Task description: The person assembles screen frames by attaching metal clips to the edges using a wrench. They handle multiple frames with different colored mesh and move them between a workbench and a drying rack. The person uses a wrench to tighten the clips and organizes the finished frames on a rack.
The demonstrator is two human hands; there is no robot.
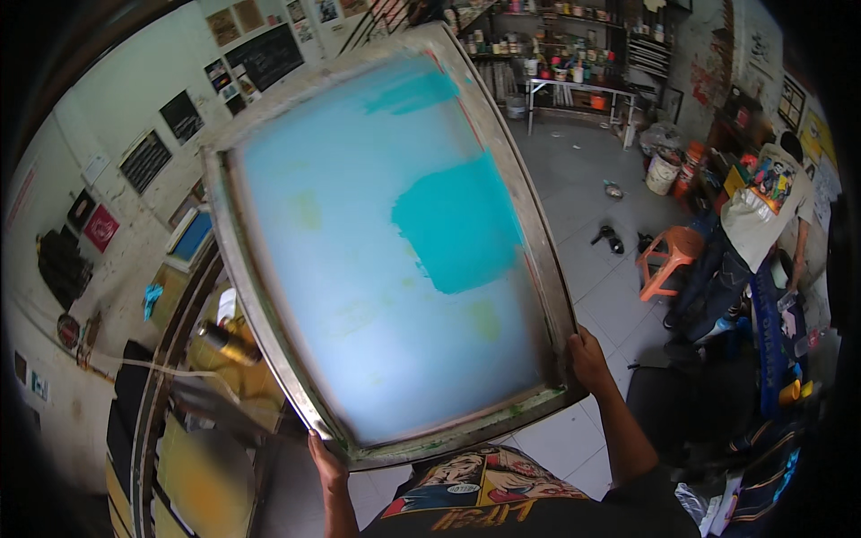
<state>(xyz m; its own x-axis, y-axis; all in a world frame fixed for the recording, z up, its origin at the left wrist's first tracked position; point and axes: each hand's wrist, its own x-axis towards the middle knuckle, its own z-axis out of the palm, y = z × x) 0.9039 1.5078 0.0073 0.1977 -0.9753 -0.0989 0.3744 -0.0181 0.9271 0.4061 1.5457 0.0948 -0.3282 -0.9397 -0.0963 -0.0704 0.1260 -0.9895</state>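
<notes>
A large screen-printing frame (305, 296) fills the middle of the view, tilted and held up in front of my body. Its pale blue mesh carries a big turquoise patch on the right, a smaller one near the far end, and faint yellowish stains. My left hand (328, 462) grips the near left corner, with the thumb on the rim. My right hand (590, 360) is closed round the right side rail, close to the near right corner. The fingers beneath the frame are hidden on both hands.
On the left runs a long printing table (143, 394) with yellowish boards and a can (229, 342). An orange stool (671, 260) stands on the tiled floor to the right, near a bending person (762, 215). Buckets (662, 172) and a white-legged table (583, 86) are farther back.
</notes>
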